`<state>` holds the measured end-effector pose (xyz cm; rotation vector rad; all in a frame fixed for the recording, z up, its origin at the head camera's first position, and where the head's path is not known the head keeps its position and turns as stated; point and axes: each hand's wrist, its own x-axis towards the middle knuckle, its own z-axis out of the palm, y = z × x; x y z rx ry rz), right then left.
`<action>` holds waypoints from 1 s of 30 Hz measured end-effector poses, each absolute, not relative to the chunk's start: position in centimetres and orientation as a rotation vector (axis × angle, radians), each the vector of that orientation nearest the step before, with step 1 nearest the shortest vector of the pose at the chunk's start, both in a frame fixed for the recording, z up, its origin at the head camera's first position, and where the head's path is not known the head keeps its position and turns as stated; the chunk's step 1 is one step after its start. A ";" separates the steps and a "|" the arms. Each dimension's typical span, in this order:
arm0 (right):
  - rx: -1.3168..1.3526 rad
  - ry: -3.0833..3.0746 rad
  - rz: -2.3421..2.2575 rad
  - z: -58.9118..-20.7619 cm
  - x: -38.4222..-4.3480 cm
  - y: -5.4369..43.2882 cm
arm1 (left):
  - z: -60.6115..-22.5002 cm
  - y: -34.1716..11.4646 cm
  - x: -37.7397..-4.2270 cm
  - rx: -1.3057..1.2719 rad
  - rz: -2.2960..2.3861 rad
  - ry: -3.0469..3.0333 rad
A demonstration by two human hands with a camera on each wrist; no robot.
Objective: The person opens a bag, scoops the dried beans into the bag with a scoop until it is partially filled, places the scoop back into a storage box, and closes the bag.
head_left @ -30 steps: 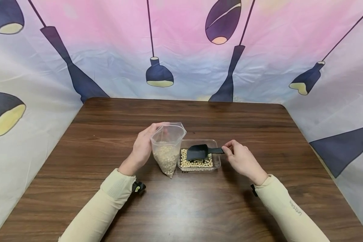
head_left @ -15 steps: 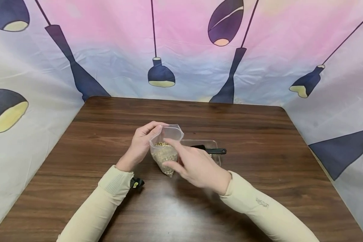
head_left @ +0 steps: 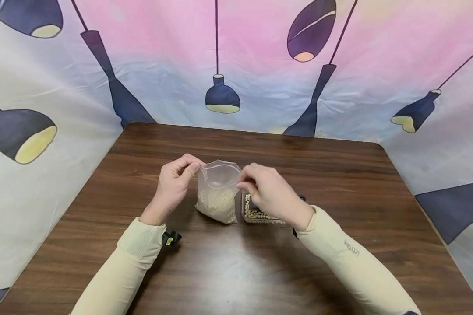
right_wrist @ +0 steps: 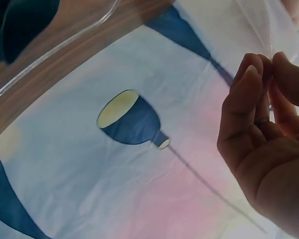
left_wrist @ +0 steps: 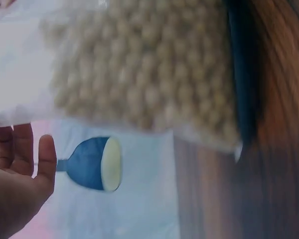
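A clear zip bag point(head_left: 217, 203), its lower part filled with pale round beans point(left_wrist: 149, 64), hangs upright between both hands with its mouth parted. My left hand point(head_left: 174, 181) pinches the mouth's left corner between thumb and fingers. On the opposite corner, my right hand point(head_left: 270, 188) has thumb and fingertips pressed together on the film point(right_wrist: 256, 25), as the right wrist view shows up close. Just right of the bag stands a clear plastic tray point(head_left: 243, 214) of the same beans. A black scoop point(head_left: 253, 204) lies in it, mostly hidden behind my right hand.
Bag and tray are near the middle of a dark wood-grain table point(head_left: 228, 280). A cloth backdrop point(head_left: 173, 57) printed with lamps rises behind the table and along its sides.
My right hand let go of the scoop's handle, leaving it in the tray, and moved left to the bag's right corner. My left hand shifted slightly left; the bag now faces forward, spread wider.
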<state>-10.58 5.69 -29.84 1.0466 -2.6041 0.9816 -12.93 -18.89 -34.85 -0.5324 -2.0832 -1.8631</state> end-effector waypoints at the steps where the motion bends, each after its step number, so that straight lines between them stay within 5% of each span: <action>1: 1.050 -2.602 1.011 -29.7 -11.1 5.9 | -34.6 -19.0 -12.7 -0.529 -1.829 -2.106; 11: 1.119 -2.643 1.106 -29.4 -14.8 7.9 | -30.9 -18.3 -9.7 -0.414 -1.569 -2.257; 30: 0.940 -2.694 1.087 -30.8 -14.4 7.3 | -32.0 -19.2 -10.3 -0.436 -1.709 -2.298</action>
